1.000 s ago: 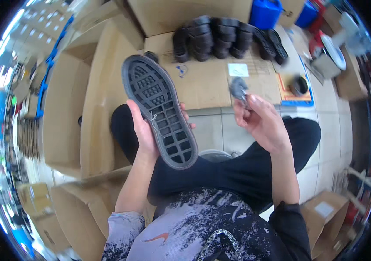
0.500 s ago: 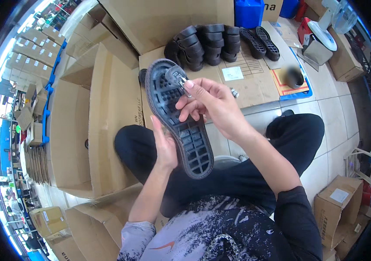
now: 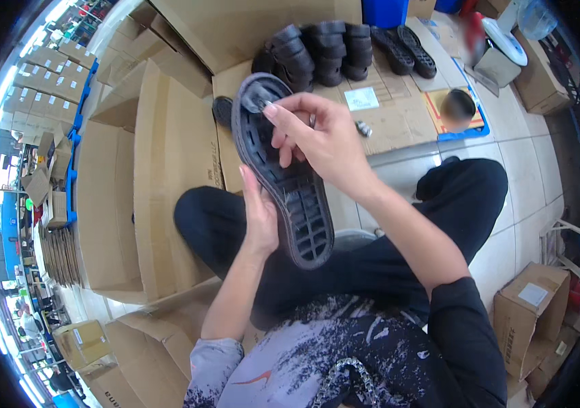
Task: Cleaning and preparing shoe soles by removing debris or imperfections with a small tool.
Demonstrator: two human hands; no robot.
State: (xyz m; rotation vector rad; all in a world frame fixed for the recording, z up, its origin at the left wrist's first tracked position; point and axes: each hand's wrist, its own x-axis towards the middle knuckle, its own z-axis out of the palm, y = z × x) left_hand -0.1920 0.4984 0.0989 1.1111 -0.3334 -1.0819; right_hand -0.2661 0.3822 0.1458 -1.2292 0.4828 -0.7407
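A black shoe sole (image 3: 307, 221) with a ribbed, gridded hollow side stands tilted in front of me, its wide end up and away. My left hand (image 3: 261, 221) is closed around its left edge near the waist, thumb pointing up along the rim. Over the wide end, my right hand (image 3: 327, 143) pinches a small grey, see-through piece (image 3: 256, 97) between thumb and forefinger. The piece lies against or just over the sole's hollow near the toe; contact cannot be made out. The other right fingers curl above the sole's studs.
Stacked black soles (image 3: 330, 51) and a separate pair of soles (image 3: 416, 54) lie on a cardboard sheet (image 3: 399, 126). A small metallic object (image 3: 363, 128) sits near its front edge. A dark round container (image 3: 458, 107) stands at right. A large open carton (image 3: 167, 183) flanks me left.
My right hand has moved slightly up and left with the grey piece, toward the sole's toe end. The sole has turned a little more upright, and the view has shifted slightly.
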